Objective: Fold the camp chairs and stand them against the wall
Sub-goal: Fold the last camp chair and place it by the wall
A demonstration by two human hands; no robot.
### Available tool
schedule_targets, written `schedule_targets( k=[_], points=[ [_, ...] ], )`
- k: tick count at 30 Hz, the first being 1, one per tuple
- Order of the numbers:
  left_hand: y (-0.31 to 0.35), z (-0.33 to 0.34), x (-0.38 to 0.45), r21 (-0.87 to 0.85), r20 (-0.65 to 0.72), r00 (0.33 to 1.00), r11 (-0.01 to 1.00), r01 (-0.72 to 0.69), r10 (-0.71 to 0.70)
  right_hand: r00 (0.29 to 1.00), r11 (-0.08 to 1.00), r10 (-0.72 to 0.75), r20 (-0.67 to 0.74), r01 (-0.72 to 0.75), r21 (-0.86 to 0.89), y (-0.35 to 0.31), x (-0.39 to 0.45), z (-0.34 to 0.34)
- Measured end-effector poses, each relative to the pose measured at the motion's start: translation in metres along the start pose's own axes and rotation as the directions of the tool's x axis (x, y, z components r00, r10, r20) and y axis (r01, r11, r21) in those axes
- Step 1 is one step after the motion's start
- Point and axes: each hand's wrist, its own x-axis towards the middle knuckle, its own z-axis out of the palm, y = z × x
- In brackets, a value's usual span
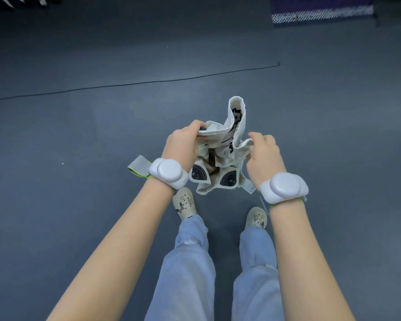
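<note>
Our left hand (183, 141) grips one corner of the collapsed cream camp chair (220, 156); our right hand (262, 151) pinches its fabric opposite.

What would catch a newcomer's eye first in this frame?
The bunched cream chair at centre, collapsed, with the left hand gripping its top and the right hand on the cloth beside it. Next, the bulky white wrist bands on both arms, against the dark grey floor.

The camp chair (222, 149) is cream woven cloth, matt, with dark, seemingly plastic caps; the floor (79, 135) looks matt, smooth.
</note>
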Motion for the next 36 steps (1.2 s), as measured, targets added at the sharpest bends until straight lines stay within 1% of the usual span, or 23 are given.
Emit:
schedule_targets(
  k=[2, 5, 9, 13, 16, 17, 18, 20, 23, 24, 26, 27, 28, 31, 36],
  points=[
    [-0.003, 0.002, -0.004, -0.014, -0.024, 1.000, 1.000, 0.011, -0.012, 1.000, 0.995, -0.025, 0.003, 0.025, -0.095, -0.005, 0.000, 0.004],
    [0.002, 0.003, -0.011, -0.012, 0.012, 1.000, 1.000, 0.013, -0.013, 0.998, 0.979, -0.058, -0.008, 0.056, -0.199, -0.013, 0.006, 0.010],
    [0.007, -0.006, -0.006, 0.005, 0.066, 0.997, 0.999, 0.044, -0.045, 0.996, 0.959, -0.081, -0.026, 0.070, -0.274, -0.025, 0.014, 0.008],
    [0.007, -0.024, -0.021, 0.027, 0.134, 0.986, 0.995, 0.096, -0.099, 0.995, 0.942, -0.099, 0.019, 0.100, -0.320, -0.036, 0.000, 0.006],
    [0.009, -0.049, -0.039, 0.009, 0.088, 0.991, 0.995, 0.104, -0.104, 0.992, 0.940, -0.128, 0.020, 0.128, -0.318, -0.054, -0.018, -0.003],
    [0.012, -0.069, -0.046, 0.006, 0.052, 0.995, 0.996, 0.090, -0.090, 0.987, 0.937, -0.161, 0.005, 0.155, -0.312, -0.069, -0.028, -0.013],
    [0.012, -0.074, -0.050, 0.019, 0.042, 0.996, 0.997, 0.081, -0.081, 0.985, 0.933, -0.171, 0.012, 0.166, -0.319, -0.072, -0.030, -0.014],
    [0.015, -0.090, -0.052, 0.038, 0.025, 0.998, 0.997, 0.062, -0.063, 0.982, 0.931, -0.187, 0.011, 0.180, -0.319, -0.085, -0.034, -0.023],
    [0.017, -0.134, -0.055, 0.070, 0.001, 0.997, 0.995, 0.077, -0.077, 0.968, 0.918, -0.252, -0.004, 0.237, -0.318, -0.119, -0.046, -0.047],
    [0.017, -0.153, -0.053, 0.073, -0.037, 0.997, 0.995, 0.066, -0.063, 0.958, 0.908, -0.287, -0.025, 0.264, -0.325, -0.133, -0.049, -0.057],
    [0.015, -0.171, -0.052, 0.067, -0.052, 0.997, 0.996, 0.065, -0.062, 0.953, 0.905, -0.301, -0.037, 0.273, -0.327, -0.149, -0.054, -0.068],
    [0.014, -0.191, -0.049, 0.063, -0.066, 0.995, 0.995, 0.075, -0.071, 0.943, 0.892, -0.332, -0.042, 0.299, -0.340, -0.166, -0.054, -0.079],
    [0.013, -0.193, -0.048, 0.069, -0.043, 0.996, 0.995, 0.078, -0.076, 0.945, 0.886, -0.326, -0.029, 0.295, -0.357, -0.168, -0.057, -0.079],
    [0.011, -0.241, -0.032, 0.061, -0.107, 0.989, 0.992, 0.107, -0.100, 0.916, 0.861, -0.399, -0.043, 0.358, -0.361, -0.211, -0.056, -0.107],
    [0.002, -0.312, 0.014, 0.055, -0.249, 0.961, 0.989, 0.136, -0.119, 0.856, 0.821, -0.499, -0.133, 0.418, -0.388, -0.284, -0.031, -0.149]
  ],
)
